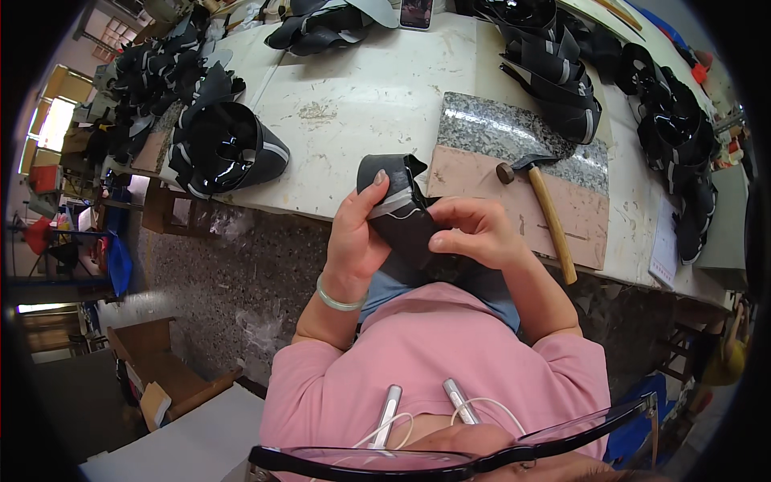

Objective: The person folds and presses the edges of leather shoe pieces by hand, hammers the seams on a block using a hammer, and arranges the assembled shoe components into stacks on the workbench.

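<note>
- Hammer (546,210) lies on the granite slab (514,132) — just right of the hands.
- Left hand (356,234), right hand (474,233) — each grip closed on the black shoe piece (401,213).
- Black pieces pile (229,149) sits left on the table (361,88).

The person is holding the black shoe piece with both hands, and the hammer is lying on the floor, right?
Not quite. The hammer lies on the stone slab on the table, not the floor, as the head view shows. Both the left hand and right hand do hold the black shoe piece.
</note>
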